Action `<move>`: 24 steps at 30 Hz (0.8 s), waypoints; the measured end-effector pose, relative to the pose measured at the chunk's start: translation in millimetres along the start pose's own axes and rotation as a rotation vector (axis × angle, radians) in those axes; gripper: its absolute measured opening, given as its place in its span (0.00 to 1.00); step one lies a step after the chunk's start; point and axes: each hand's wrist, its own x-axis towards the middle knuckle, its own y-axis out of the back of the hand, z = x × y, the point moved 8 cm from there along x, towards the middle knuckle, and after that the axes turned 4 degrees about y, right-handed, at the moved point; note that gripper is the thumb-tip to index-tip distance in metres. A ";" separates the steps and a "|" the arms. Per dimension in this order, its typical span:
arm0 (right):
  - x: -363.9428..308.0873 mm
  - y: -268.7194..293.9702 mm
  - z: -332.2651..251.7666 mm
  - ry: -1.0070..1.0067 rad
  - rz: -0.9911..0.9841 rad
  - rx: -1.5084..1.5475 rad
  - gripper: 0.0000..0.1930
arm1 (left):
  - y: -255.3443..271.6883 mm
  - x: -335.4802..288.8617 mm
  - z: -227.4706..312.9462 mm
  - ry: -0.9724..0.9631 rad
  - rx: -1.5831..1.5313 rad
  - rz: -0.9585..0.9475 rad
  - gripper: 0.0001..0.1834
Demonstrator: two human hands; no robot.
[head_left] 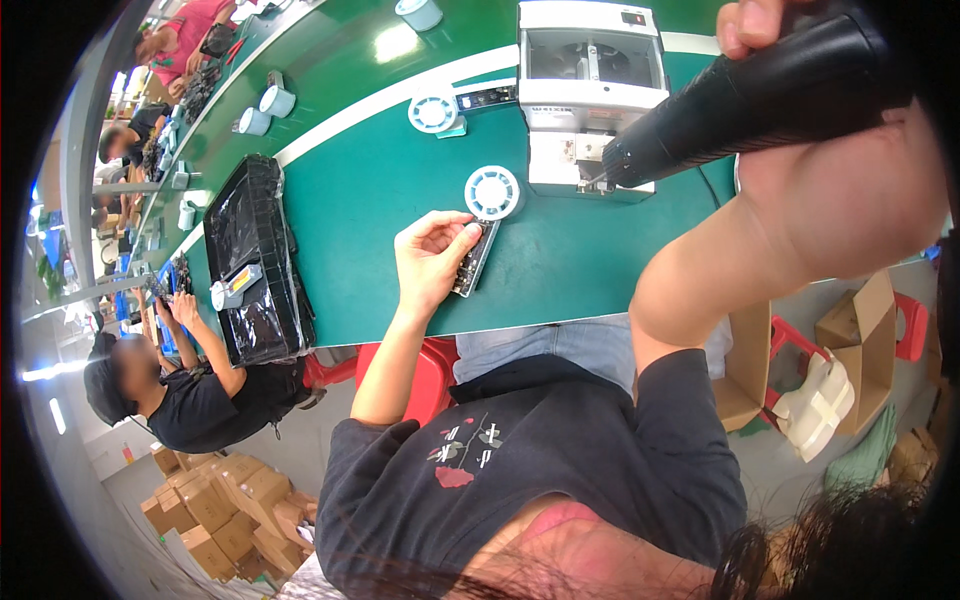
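My left hand (430, 262) pinches a narrow dark circuit board (476, 258) between thumb and fingers near the table's front edge. At the board's far end sits a round pale-blue part (492, 193) with a white slotted face. Wrapped round a thick black electric screwdriver (740, 110), my right hand (840, 195) is large and close to the camera. The screwdriver's tip reaches the front of a white screw feeder (592, 95) with a clear window. Whether a screw is on the tip, I cannot tell.
A similar pale-blue part (433, 112) with its board lies beyond my left hand on the green table (370, 220). A black plastic-lined tray (262, 290) holding one more stands left. Co-workers sit farther left. Red stools (425, 380) and cardboard boxes (225, 500) stand below.
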 end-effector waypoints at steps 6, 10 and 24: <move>-3.3 -9.3 5.2 -0.008 0.047 -0.030 0.13 | -5.2 2.6 8.4 0.055 0.090 -0.084 0.14; -4.2 -17.7 12.1 -0.030 0.075 -0.068 0.12 | -25.2 -10.7 3.7 0.182 -0.075 -0.110 0.24; -19.3 -47.0 55.2 -0.100 -0.300 -0.182 0.10 | -44.6 30.1 47.8 -0.496 0.479 -0.475 0.51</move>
